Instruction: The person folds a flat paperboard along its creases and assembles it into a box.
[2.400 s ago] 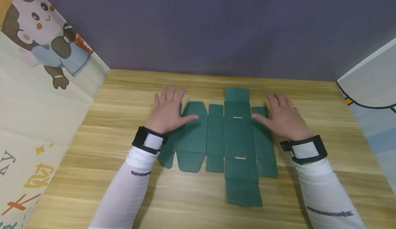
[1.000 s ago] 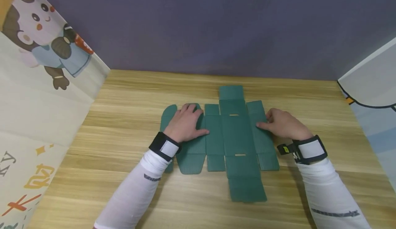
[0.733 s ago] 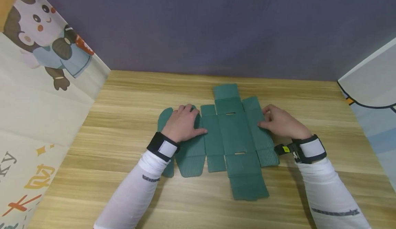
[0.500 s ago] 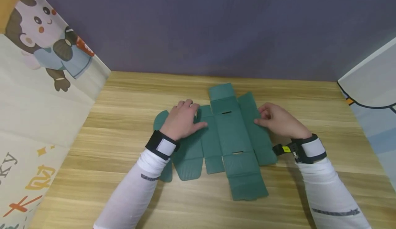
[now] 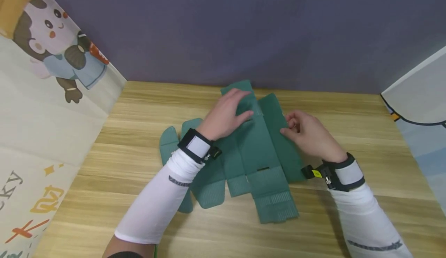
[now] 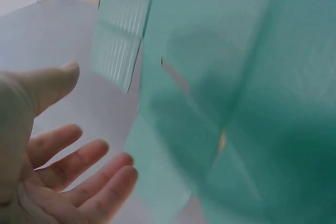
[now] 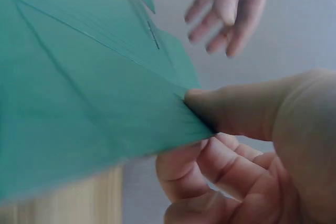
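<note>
A flat, unfolded green cardboard box [image 5: 258, 145] lies slanted over the table, its right side panel [image 5: 278, 141] raised. My right hand [image 5: 310, 134] pinches that panel's outer edge. Seen from the right wrist, its thumb [image 7: 231, 108] presses the upper face while curled fingers [image 7: 184, 171] support it from below. My left hand [image 5: 228, 114] is over the middle strip near its top flap [image 5: 240, 85], thumb apart from the fingers. In the left wrist view its fingers [image 6: 100, 182] are spread beside the cardboard with nothing between them. My left forearm hides part of the left panels.
The wood-grain table [image 5: 132, 141] extends around the cardboard on all sides. Behind it stands a dark blue-grey wall [image 5: 223, 29]. A light printed cloth [image 5: 35, 114] with a cartoon figure borders the left side, and another pale printed cloth [image 5: 425, 114] borders the right.
Both hands were spread wide at first. My right hand took the right panel's edge and lifted it, turning the cardboard anticlockwise. My left hand left the left panels and moved up and right.
</note>
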Demonstrator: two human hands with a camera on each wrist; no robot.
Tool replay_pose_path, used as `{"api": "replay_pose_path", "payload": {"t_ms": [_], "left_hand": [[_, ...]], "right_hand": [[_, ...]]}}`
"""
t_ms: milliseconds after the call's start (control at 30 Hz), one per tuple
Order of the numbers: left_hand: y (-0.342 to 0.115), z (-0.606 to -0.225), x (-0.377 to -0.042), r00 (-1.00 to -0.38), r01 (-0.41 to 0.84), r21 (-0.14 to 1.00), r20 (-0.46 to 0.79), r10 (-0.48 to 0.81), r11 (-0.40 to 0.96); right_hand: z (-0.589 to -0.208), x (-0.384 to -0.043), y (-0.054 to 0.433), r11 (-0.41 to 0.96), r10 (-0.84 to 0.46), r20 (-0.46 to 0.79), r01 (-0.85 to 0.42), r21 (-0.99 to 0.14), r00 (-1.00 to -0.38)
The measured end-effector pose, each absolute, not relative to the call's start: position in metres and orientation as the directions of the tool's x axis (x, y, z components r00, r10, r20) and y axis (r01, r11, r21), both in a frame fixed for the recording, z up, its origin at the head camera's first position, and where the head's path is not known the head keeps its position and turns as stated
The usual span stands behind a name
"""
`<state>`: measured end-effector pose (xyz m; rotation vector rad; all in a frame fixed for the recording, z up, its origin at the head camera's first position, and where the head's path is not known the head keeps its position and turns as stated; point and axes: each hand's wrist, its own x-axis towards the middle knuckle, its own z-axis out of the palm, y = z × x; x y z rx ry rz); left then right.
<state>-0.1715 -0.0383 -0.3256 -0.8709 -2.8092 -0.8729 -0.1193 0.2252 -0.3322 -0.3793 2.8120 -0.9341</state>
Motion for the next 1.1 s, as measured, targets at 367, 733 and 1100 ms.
{"api": "replay_pose_path", "payload": {"t_ms": [367, 733, 1100], "left_hand": [[-0.004, -0.319, -0.186, -0.815, 0.564, 0.530, 0.235, 0.530, 0.633], [0.002, -0.322, -0.185, -0.795, 0.599, 0.545, 0.313, 0.520, 0.587], [0.005, -0.332, -0.173, -0.771, 0.636, 0.535, 0.399, 0.497, 0.557]], "right_hand": [[-0.332, -0.112, 0.212, 0.773, -0.296, 0.111, -0.306, -0.556, -0.949], [-0.335, -0.111, 0.211, 0.769, -0.292, 0.163, -0.333, -0.545, -0.942], [-0.338, -0.113, 0.215, 0.789, -0.251, 0.161, -0.298, -0.538, -0.954]]}}
